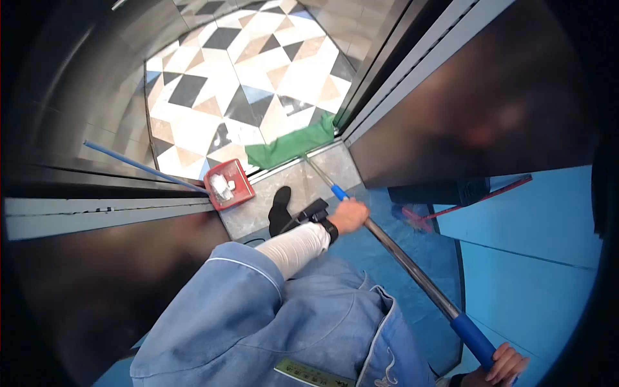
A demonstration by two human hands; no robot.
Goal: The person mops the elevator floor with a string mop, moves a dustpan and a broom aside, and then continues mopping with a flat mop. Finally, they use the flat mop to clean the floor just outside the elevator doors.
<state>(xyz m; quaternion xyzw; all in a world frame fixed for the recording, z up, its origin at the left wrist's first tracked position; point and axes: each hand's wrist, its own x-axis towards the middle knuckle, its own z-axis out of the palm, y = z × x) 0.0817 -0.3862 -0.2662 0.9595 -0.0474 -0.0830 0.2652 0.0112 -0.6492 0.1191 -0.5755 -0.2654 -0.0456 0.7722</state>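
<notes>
My left hand (351, 215) is closed around the upper-middle part of a metal-and-blue mop pole (412, 269). Lower right, my right hand (507, 364) wraps the blue grip near the pole's end. At the far end of the pole, the green mop cloth (293, 146) lies flat across the doorway sill, along the edge of the patterned tile floor (238, 84). A black watch-like band and a small black device sit on my left wrist.
A red dustpan (245, 189) with white scraps inside stands at the sill's left, its blue handle (142, 166) leaning left. Dark door panels (477, 109) flank the opening. A red-handled broom (480, 201) lies by a dark box (442, 193) at right. My black shoe (280, 209) is on the sill.
</notes>
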